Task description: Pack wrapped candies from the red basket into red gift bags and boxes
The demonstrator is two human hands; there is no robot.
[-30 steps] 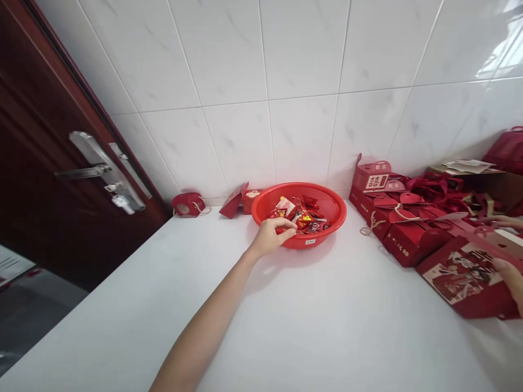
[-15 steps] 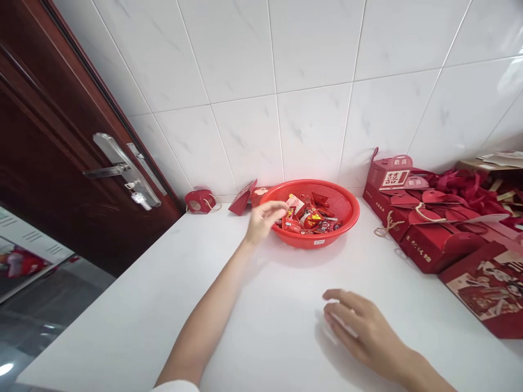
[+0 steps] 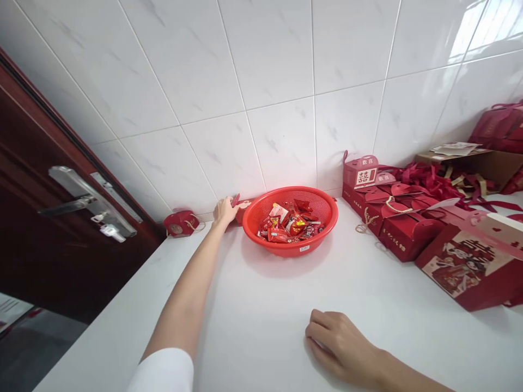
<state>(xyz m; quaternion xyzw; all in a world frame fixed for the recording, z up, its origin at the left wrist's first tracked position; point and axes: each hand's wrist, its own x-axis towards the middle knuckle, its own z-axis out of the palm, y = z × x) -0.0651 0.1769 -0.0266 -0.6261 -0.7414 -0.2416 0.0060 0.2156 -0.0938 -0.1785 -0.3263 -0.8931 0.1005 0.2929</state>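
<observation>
My left hand [image 3: 224, 211] reaches to the back of the white table, left of the basket. Its fingers are closed on a red gift box [image 3: 236, 200], mostly hidden behind the hand. Right beside it, the red plastic basket [image 3: 291, 249] holds several red-wrapped sweets [image 3: 295, 223]. Part of another red box [image 3: 244, 207] shows between hand and basket. My right hand [image 3: 341, 344] rests low over the front of the table with its fingers curled in; nothing shows in them.
A small red box with a cord [image 3: 182, 223] stands at the back left, near the dark door [image 3: 36, 218]. Along the right side lie several red gift boxes [image 3: 412, 231], red ribbons [image 3: 433, 182] and an open cardboard box [image 3: 498, 163]. A tiled wall [image 3: 281, 130] bounds the back.
My left hand has moved from the basket's left rim to the red box behind it and closed on it. My right hand's fingers have curled in. The view has turned right.
</observation>
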